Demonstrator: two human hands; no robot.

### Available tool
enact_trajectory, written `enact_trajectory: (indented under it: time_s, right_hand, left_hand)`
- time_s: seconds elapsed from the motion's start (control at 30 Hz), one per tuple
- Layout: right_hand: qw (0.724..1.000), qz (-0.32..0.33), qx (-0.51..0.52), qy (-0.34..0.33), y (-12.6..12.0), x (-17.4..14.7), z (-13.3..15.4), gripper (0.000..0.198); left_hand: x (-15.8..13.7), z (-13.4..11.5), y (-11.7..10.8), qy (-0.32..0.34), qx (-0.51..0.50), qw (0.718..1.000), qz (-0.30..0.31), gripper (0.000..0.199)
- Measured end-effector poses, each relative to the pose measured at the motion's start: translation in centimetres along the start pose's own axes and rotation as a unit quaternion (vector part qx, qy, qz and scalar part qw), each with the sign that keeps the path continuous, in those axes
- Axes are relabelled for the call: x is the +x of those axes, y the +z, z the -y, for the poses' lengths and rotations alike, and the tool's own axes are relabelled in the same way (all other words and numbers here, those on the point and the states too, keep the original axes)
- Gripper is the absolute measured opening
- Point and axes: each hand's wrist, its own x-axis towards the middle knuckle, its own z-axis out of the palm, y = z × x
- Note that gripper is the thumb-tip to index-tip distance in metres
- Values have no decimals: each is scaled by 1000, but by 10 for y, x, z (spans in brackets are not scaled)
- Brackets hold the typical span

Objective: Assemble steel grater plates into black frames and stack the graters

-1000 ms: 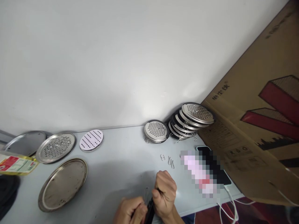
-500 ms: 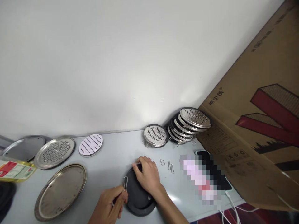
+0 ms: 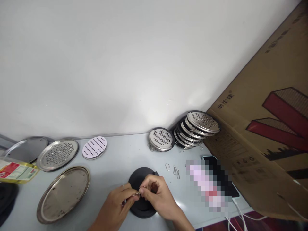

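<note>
My left hand (image 3: 117,202) is closed, pinching a small metal wire clip (image 3: 136,194) between thumb and fingers. Opposite it, my right hand (image 3: 157,194) pinches the same clip with thumb and forefinger, so the fingertips of both hands almost meet. Most of the clip is covered by the fingers. Below the hands a round black disc (image 3: 137,176) lies on the table, partly hidden by them. To its right are loose wire clips (image 3: 176,172) and a pair of small metal rings (image 3: 167,166).
Round perforated plates with black rims form a stack (image 3: 202,122) by the cardboard box (image 3: 255,147); a smaller pile (image 3: 160,139) is beside it. Leftward lie a metal tray (image 3: 64,195), a grater disc (image 3: 57,154), a white slotted disc (image 3: 94,147) and a yellow-edged packet (image 3: 18,171). A phone (image 3: 214,160) lies at right.
My right hand has lifted off the black disc and come over to pinch the clip. My left hand has carried the clip slightly right, over the disc.
</note>
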Motion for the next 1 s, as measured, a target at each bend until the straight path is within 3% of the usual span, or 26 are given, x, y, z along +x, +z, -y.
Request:
enact_trajectory:
  time_s: [0.1, 0.2, 0.27, 0.37, 0.53, 0.7, 0.9, 1.0]
  right_hand:
    - [998, -44, 38, 1, 1, -6, -1, 24]
    - [994, -89, 66, -18, 4, -11, 0, 24]
    - [990, -115, 74, -29, 6, -13, 2, 24]
    - [986, -138, 85, -41, 10, -15, 5, 24]
    - [981, -148, 106, -59, 16, -18, 6, 22]
    - [980, -139, 119, -73, 18, -19, 4, 21]
    - [976, -152, 139, -71, 17, -19, 7, 22]
    - [978, -147, 130, -75, 18, -20, 9, 19]
  left_hand:
    - [2, 0, 4, 67, -9, 991, -118, 18]
    - [3, -4, 8, 138, -12, 961, -238, 29]
    - [4, -7, 10, 155, -20, 949, -275, 30]
    - [2, -11, 13, 140, -45, 949, -280, 22]
    - [-1, -17, 16, 82, -95, 968, -219, 7]
    - [0, -22, 19, 53, -109, 970, -213, 15]
    - [-1, -15, 21, 137, -95, 962, -217, 22]
    - [0, -15, 19, 132, -87, 965, -208, 20]
